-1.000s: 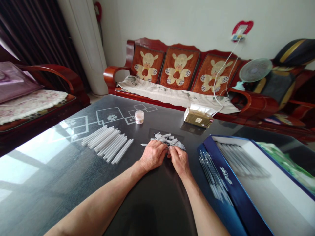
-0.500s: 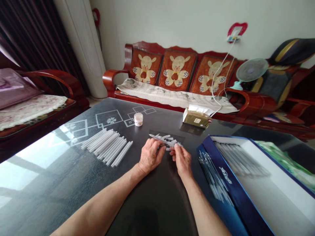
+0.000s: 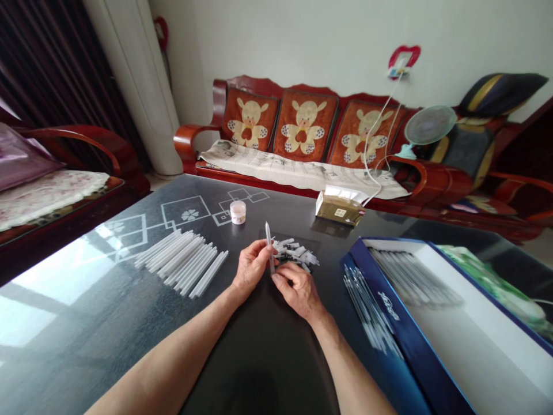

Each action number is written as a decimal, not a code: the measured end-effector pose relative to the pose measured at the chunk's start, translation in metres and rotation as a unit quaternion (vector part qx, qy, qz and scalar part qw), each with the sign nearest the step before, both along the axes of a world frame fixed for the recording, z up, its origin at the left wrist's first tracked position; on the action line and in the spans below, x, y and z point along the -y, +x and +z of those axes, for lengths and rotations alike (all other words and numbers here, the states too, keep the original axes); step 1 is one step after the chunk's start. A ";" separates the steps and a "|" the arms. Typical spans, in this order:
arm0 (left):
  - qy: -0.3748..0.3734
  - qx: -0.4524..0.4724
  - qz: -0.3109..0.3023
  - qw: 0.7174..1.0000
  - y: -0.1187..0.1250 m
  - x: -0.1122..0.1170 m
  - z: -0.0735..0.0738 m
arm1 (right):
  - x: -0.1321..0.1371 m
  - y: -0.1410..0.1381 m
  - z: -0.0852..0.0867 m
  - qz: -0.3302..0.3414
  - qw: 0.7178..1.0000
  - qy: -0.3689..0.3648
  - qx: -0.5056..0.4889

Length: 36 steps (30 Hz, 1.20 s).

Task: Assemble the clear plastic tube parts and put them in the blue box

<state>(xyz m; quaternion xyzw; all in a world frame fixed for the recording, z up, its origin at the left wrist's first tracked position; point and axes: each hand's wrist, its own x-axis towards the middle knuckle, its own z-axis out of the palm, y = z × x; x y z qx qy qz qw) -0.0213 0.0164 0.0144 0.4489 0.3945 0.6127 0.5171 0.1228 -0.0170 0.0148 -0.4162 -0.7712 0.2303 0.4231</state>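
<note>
My left hand (image 3: 252, 266) pinches a translucent white pen (image 3: 268, 232) between thumb and fingers, and the pen stands almost upright with its pointed end up. At the pen's lower end, my right hand (image 3: 301, 291) closes its thumb and fingertips on it; whether a small part is also pinched there is hidden. Just behind my fingers lies a pile of small white and black pen parts (image 3: 298, 251). To the left, a row of white pen barrels (image 3: 184, 259) rests on the dark table (image 3: 254, 357).
Thin refills (image 3: 371, 311) lie beside a blue box (image 3: 415, 351) on the right; inside it are several grey pens (image 3: 410, 274). A small round jar (image 3: 237, 212) and a gold tissue pack (image 3: 340, 208) stand farther back. A sofa (image 3: 196, 138) is beyond the table.
The pen has turned from lying nearly level between both hands to upright. My right hand has moved left and down to its lower end. The view has shifted slightly.
</note>
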 end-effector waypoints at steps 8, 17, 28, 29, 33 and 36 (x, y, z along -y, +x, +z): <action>0.024 -0.081 0.044 0.995 -0.004 -0.002 -0.004 | -0.014 0.025 -0.013 -0.290 0.947 0.130 -0.052; 0.299 -0.388 0.084 0.868 -0.004 0.010 -0.007 | -0.011 0.032 -0.021 -0.364 0.911 0.047 0.190; 0.314 -0.476 0.034 0.821 -0.002 0.013 -0.011 | -0.011 0.033 -0.024 -0.354 0.912 0.057 0.197; 0.314 -0.478 0.034 0.820 -0.002 0.013 -0.011 | -0.012 0.033 -0.025 -0.353 0.915 0.072 0.182; 0.314 -0.481 0.036 0.818 -0.002 0.014 -0.010 | -0.015 0.034 -0.025 -0.355 0.922 0.132 0.083; 0.315 -0.485 0.037 0.815 -0.002 0.013 -0.010 | -0.014 0.031 -0.021 -0.345 0.932 0.116 0.012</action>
